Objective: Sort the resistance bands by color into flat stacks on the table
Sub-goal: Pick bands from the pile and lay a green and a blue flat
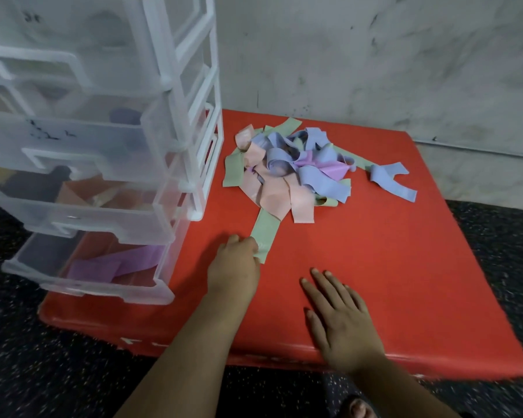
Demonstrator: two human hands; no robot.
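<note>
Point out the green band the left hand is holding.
Head view, centre-left of the red table: the green band runs from the left hand up under the mixed pile.

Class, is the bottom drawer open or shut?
Open: the bottom drawer juts out past the drawer above, exposing a purple band inside.

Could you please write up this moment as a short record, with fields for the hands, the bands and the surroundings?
surface: red table
pile: mixed heap of pink, blue, purple and green bands, unsorted, towards the far side
left hand: pinches the near end of a green band that runs back under the heap
right hand: flat on the table, fingers spread, holding nothing
stray: blue band to the right of the heap
drawer unit: clear plastic, at the table's left; bottom drawer pulled out, purple bands inside
sorted stacks: none visible
</note>
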